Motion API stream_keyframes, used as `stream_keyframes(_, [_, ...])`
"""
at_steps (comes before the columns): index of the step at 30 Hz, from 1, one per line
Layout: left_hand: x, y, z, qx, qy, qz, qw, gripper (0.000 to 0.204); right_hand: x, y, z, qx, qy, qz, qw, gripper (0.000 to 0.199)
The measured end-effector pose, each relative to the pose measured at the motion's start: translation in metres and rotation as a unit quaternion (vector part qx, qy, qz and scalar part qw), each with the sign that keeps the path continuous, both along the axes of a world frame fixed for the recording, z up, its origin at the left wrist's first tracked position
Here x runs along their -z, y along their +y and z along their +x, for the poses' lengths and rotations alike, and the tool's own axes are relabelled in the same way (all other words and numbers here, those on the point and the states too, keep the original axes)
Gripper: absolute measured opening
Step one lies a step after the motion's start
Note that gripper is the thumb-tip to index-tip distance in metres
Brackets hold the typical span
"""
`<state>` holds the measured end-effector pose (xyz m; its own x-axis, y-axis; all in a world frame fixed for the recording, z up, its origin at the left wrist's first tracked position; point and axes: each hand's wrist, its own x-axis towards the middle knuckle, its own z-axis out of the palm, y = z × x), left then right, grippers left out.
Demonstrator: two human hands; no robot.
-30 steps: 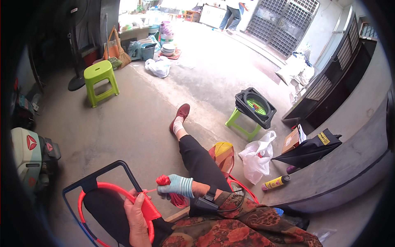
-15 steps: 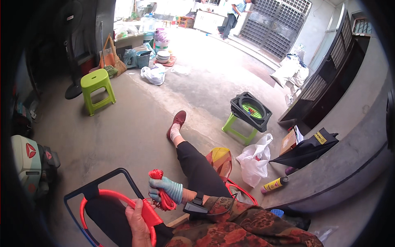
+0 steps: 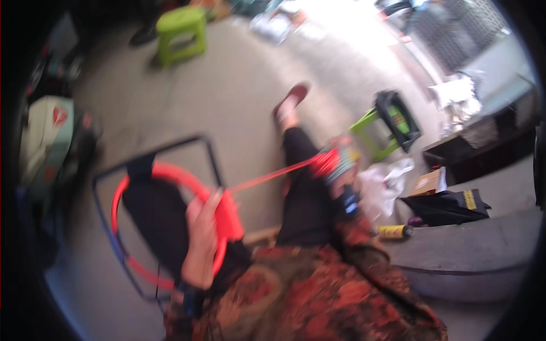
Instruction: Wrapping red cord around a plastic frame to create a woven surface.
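My bare left hand [image 3: 202, 244] is closed on an orange-red ring [image 3: 179, 175] over my left leg. A red toothed piece [image 3: 230, 219] sits at the ring's right side, beside my fingers. Around the ring's upper left is a dark square frame [image 3: 212, 162], joined to it by a black band. My right hand [image 3: 341, 165], in a blue-grey striped glove, grips a bundle of red cord [image 3: 322, 164] above my right leg. From the bundle a stretched strand of red cord [image 3: 267, 177] runs to the toothed piece. Motion blurs both hands' fingertips.
Ahead on the left stands a green stool [image 3: 181, 37]. Another green stool [image 3: 367, 128] bears a black frame [image 3: 398, 119], ahead right. Near my right arm are a white plastic bag [image 3: 380, 190], a yellow can [image 3: 392, 231] and a black folded umbrella-like thing [image 3: 449, 208]. A pale machine [image 3: 48, 139] stands left.
My right hand has moved away to the right and forward with the cord bundle, drawing a strand out straight. My left hand still holds the ring. The view has tilted down.
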<state>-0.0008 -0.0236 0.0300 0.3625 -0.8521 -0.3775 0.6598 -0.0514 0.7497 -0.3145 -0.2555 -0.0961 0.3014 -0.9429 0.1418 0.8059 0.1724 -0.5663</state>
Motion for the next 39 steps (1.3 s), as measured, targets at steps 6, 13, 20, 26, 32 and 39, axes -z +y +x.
stream_keyframes(6, [0.0,-0.009,-0.002,0.028,0.06,-0.055,0.996,0.019,-0.02,-0.032,-0.007,-0.129,-0.002,0.103,0.986,0.048])
stream_keyframes(13, [0.011,0.01,0.001,0.026,0.026,-0.044,0.998,0.024,-0.107,0.027,0.122,-0.087,0.383,0.064,0.917,0.044])
stream_keyframes(20, [0.004,-0.001,-0.006,-0.05,-0.038,-0.046,0.997,0.038,-0.192,0.08,0.2,0.181,0.677,-0.472,0.535,0.035])
stream_keyframes(26, [0.006,-0.006,-0.007,-0.103,-0.121,-0.044,0.986,0.048,-0.184,0.099,0.23,0.16,0.576,-0.717,0.359,0.016])
stream_keyframes(32, [0.011,-0.006,-0.001,-0.053,-0.069,-0.078,0.993,0.029,-0.176,0.1,0.221,0.189,0.512,-0.625,0.558,0.033])
stream_keyframes(39, [0.009,-0.004,0.001,-0.003,-0.024,-0.103,0.994,0.027,-0.133,0.105,0.19,-0.27,0.497,-0.148,0.811,0.028])
